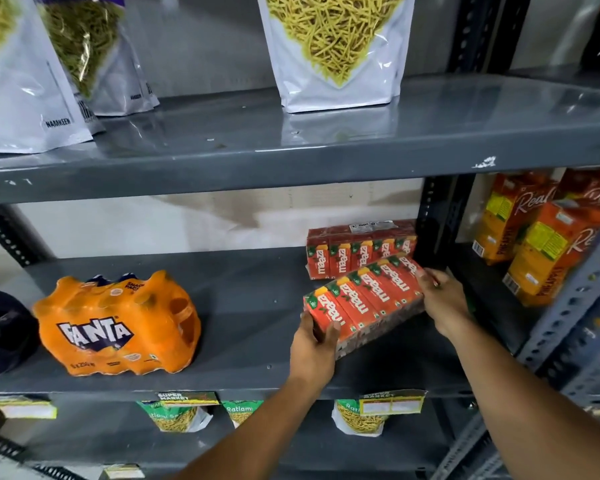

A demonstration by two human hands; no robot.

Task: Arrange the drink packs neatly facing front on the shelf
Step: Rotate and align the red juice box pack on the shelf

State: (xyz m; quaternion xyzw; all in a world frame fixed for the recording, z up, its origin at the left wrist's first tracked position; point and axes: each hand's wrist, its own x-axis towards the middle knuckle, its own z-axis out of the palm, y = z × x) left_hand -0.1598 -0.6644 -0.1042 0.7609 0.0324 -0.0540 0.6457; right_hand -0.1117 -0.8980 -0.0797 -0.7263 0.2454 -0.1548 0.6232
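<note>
On the grey middle shelf, I hold a red Maaza carton multipack at both ends. My left hand grips its near left end and my right hand its far right end. The pack lies tilted, its front face turned up and toward me. A second Maaza multipack stands upright behind it against the right post. An orange shrink-wrapped Fanta bottle pack sits at the shelf's left, label facing front.
White snack pouches stand on the shelf above. Orange Real juice cartons fill the neighbouring bay at right, behind a dark upright post. A dark blue pack sits at the far left. Small snack bags and price tags hang below.
</note>
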